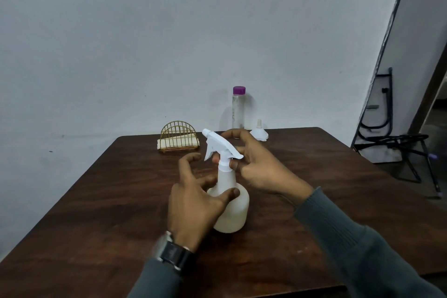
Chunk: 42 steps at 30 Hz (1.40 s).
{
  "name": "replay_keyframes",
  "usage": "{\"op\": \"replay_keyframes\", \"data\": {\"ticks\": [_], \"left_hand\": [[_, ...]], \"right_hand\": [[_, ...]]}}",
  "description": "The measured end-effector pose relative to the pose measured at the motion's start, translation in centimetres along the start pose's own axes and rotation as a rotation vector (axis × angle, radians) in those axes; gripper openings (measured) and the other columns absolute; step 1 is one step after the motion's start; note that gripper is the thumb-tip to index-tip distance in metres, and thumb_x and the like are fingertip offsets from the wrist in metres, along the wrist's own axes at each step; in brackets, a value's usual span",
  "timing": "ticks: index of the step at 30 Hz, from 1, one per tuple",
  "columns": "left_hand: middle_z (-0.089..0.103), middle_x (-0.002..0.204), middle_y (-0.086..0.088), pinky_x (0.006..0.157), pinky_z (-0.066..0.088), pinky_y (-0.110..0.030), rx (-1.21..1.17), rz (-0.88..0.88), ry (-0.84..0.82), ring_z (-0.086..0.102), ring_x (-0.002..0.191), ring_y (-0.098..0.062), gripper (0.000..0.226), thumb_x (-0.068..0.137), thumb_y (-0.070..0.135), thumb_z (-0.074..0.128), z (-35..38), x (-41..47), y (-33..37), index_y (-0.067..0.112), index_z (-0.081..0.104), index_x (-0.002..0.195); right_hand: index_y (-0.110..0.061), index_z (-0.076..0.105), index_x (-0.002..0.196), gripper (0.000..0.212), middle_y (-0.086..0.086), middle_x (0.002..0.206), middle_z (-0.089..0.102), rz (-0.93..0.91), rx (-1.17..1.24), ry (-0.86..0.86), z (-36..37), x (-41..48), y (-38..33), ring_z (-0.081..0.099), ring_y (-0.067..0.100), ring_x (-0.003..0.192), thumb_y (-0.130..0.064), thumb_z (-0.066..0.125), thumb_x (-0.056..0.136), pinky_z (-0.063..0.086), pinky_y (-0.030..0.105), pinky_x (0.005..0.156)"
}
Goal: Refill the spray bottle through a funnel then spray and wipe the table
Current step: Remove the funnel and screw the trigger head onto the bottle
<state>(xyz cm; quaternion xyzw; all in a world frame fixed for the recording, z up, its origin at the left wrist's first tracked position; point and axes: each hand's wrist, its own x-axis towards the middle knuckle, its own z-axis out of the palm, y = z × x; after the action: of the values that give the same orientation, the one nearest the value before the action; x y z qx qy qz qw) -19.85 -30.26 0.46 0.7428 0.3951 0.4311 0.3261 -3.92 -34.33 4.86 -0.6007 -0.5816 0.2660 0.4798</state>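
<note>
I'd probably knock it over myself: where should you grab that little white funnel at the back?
Pinch the narrow spout of the funnel, coming down from above. It sits upside down on its wide mouth, so the spout stands up free, while the cone slopes away and probably gives little hold.

This looks like a sparsely furnished room in a home or a small office. A dark wood-grain table (108, 201) stands against a bare, pale painted wall (121, 43) marked with a few small scuffs. A gold wire napkin holder (178, 139) with folded napkins sits at the table's far edge. To the right, a black metal folding frame (411, 138) rests on the floor by the wall, beside a dark doorway (439, 113).
</note>
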Motion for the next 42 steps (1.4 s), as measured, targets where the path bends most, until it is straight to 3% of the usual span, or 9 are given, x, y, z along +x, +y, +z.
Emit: {"op": "replay_keyframes", "data": {"ticks": [2, 5, 11, 19, 23, 27, 33, 37, 42], "left_hand": [[0.077, 0.098, 0.021, 0.085, 0.054, -0.03, -0.016, 0.046, 0.0, 0.065, 0.095, 0.0, 0.103, 0.061, 0.048, 0.093, 0.8, -0.3, -0.8, 0.043, 0.026, 0.139], [0.076, 0.113, 0.016, 0.102, 0.052, -0.038, -0.198, -0.077, -0.333, 0.066, 0.113, -0.003, 0.105, 0.064, 0.053, 0.091, 0.6, 1.5, -2.4, 0.045, 0.023, 0.144], [0.071, 0.128, -0.005, 0.099, 0.055, -0.033, -0.441, -0.098, -0.68, 0.066, 0.123, -0.017, 0.087, 0.08, 0.007, 0.08, -0.3, 3.4, -3.4, 0.042, 0.027, 0.14], [0.076, 0.112, 0.013, 0.093, 0.058, -0.042, -0.1, -0.084, -0.138, 0.068, 0.108, -0.007, 0.106, 0.047, 0.063, 0.093, 0.6, 0.1, -1.5, 0.049, 0.035, 0.135], [0.071, 0.114, 0.014, 0.1, 0.052, -0.035, -0.178, -0.104, -0.359, 0.065, 0.111, -0.004, 0.119, 0.054, 0.055, 0.094, 0.2, 1.2, -1.8, 0.046, 0.02, 0.147], [0.075, 0.121, -0.003, 0.114, 0.04, -0.055, -0.385, -0.157, -0.651, 0.067, 0.121, -0.019, 0.14, 0.061, 0.029, 0.091, -0.3, 3.7, -3.3, 0.031, -0.011, 0.157], [0.072, 0.127, -0.006, 0.109, 0.047, -0.052, -0.478, -0.101, -0.696, 0.065, 0.124, -0.023, 0.117, 0.079, 0.004, 0.083, -0.3, 3.2, -4.3, 0.026, 0.0, 0.158], [0.077, 0.114, 0.005, 0.11, 0.046, -0.054, -0.392, -0.147, -0.484, 0.069, 0.116, -0.015, 0.14, 0.05, 0.041, 0.101, -0.4, 1.9, -3.2, 0.046, 0.005, 0.153], [0.078, 0.102, 0.017, 0.092, 0.056, -0.045, -0.07, -0.074, -0.061, 0.068, 0.107, -0.009, 0.12, 0.048, 0.064, 0.092, 0.9, -0.6, -0.3, 0.047, 0.02, 0.142]], "right_hand": [[-0.028, 0.047, 0.129, 0.052, -0.004, 0.107, 0.079, -0.006, 0.0, -0.018, -0.4, 0.0, 0.0, 0.071, 0.009, 0.114, 0.013, 0.051, 0.098, 0.051, 0.046, 0.109], [-0.018, 0.045, 0.135, 0.045, 0.011, 0.119, 0.076, -0.023, 0.036, -0.054, -1.1, -0.1, 0.1, 0.07, 0.022, 0.118, 0.008, 0.056, 0.099, 0.05, 0.05, 0.109], [-0.019, 0.049, 0.13, 0.043, 0.006, 0.115, 0.072, -0.046, 0.118, -0.208, -1.9, 0.0, 0.0, 0.068, 0.027, 0.113, 0.0, 0.064, 0.095, 0.052, 0.052, 0.102], [-0.02, 0.053, 0.118, 0.038, 0.005, 0.102, 0.076, -0.059, 0.117, -0.038, -0.7, -0.2, 0.6, 0.074, 0.015, 0.102, 0.01, 0.061, 0.096, 0.056, 0.031, 0.091], [-0.017, 0.05, 0.123, 0.036, 0.011, 0.109, 0.075, -0.046, 0.173, -0.135, -1.4, -0.2, 0.4, 0.072, 0.021, 0.106, 0.006, 0.062, 0.098, 0.056, 0.034, 0.092], [-0.013, 0.047, 0.124, 0.037, 0.007, 0.107, 0.071, -0.008, 0.242, -0.254, -1.9, 0.3, 0.5, 0.064, 0.019, 0.093, 0.01, 0.058, 0.098, 0.052, 0.029, 0.077], [-0.012, 0.048, 0.121, 0.039, 0.011, 0.102, 0.068, -0.002, 0.34, -0.35, -2.0, 0.8, 1.2, 0.054, 0.032, 0.091, 0.01, 0.06, 0.091, 0.041, 0.038, 0.072], [-0.013, 0.049, 0.117, 0.037, 0.01, 0.104, 0.076, -0.042, 0.345, -0.289, -1.9, 0.3, 1.1, 0.07, 0.022, 0.095, 0.006, 0.065, 0.09, 0.055, 0.027, 0.077], [-0.011, 0.048, 0.116, 0.027, 0.015, 0.112, 0.076, -0.047, 0.261, -0.16, -1.8, -0.4, 0.8, 0.073, 0.023, 0.111, 0.009, 0.057, 0.099, 0.054, 0.021, 0.073]]}}
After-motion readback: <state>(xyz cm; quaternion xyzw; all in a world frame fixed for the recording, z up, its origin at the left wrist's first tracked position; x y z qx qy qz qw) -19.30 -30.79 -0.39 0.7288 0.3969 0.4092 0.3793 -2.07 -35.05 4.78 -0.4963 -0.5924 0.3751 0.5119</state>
